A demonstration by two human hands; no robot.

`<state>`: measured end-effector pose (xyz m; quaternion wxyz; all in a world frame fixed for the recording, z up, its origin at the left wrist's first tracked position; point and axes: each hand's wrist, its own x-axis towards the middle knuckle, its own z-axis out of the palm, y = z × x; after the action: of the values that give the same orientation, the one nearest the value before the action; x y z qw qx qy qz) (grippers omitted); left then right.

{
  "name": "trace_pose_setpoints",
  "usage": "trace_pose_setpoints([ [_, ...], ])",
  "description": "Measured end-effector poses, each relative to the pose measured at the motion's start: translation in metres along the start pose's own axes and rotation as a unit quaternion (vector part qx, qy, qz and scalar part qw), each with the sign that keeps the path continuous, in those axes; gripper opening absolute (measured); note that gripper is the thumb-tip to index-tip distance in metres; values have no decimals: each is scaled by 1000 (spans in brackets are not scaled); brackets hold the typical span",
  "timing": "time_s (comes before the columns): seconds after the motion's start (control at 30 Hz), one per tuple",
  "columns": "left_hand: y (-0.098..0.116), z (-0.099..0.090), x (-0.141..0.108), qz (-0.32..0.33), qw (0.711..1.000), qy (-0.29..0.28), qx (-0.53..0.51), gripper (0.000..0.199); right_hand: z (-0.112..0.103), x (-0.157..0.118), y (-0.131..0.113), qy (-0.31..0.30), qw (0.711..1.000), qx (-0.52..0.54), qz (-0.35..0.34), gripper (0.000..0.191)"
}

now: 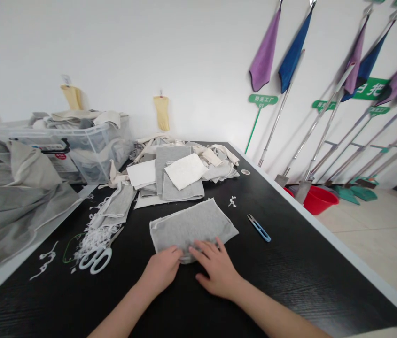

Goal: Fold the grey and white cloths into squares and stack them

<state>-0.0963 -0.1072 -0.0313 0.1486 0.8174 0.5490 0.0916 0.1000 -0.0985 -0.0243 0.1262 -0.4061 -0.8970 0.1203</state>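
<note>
A grey piece of cloth [193,223] with pale edges lies flat on the black table in front of me. My left hand [165,267] pinches its near edge, fingers pressed together. Over the near right part of the cloth rests my right hand [217,270], its fingers spread and touching the fabric. To the right lie blue-handled thread snips [260,228]. On the left, white-handled scissors [100,258] sit against a heap of white thread scraps [94,237]. Behind the cloth is a pile of folded grey and white cloth pieces [180,188].
A clear plastic bin [94,141] full of cloth stands at the back left, beside a large grey cloth heap [18,202]. A tape roll [245,172] lies near the table's right edge. Beyond that edge are a red bucket [321,199] and several leaning long-handled tools.
</note>
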Motion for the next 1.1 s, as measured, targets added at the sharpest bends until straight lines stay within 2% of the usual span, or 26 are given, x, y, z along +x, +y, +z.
trace_pose_setpoints([
  [0.1,26,-3,0,72,990,-45,-116,14,12,2,-15,-36,994,101,-8,50],
  [0.17,30,-10,1,99,986,-38,-128,17,17,4,-10,-30,988,149,-9,39],
  [0.27,14,-20,1,98,994,-11,-50,19,16,5,9,-22,977,209,-40,30],
  [0.4,-16,-28,-7,73,996,-51,-3,24,2,2,39,-63,952,292,-72,27],
  [0.47,-23,-31,-13,75,994,-77,-19,29,-6,-1,54,-68,945,315,-51,26],
  [0.53,-22,-33,-19,91,990,-104,-27,39,-13,-3,68,-43,950,309,-7,26],
  [0.6,-16,-32,-23,105,988,-109,-16,45,-19,-7,77,-13,963,265,37,26],
  [0.63,-13,-29,-24,105,990,-97,-2,42,-22,-10,79,-6,971,233,52,26],
  [0.73,-5,-18,-22,91,993,-52,51,18,-31,-18,65,-47,987,146,38,41],
  [0.83,-3,-10,-20,94,992,-31,83,22,-36,-27,34,-124,986,107,-28,59],
  [0.93,-2,-8,-21,94,991,-16,91,23,-38,-34,7,-160,978,107,-80,60],
  [1.03,1,-12,-23,78,993,-8,85,18,-35,-40,-5,-178,972,117,-100,60],
  [1.1,2,-16,-25,66,996,-7,67,14,-30,-42,-6,-172,976,108,-80,65],
])
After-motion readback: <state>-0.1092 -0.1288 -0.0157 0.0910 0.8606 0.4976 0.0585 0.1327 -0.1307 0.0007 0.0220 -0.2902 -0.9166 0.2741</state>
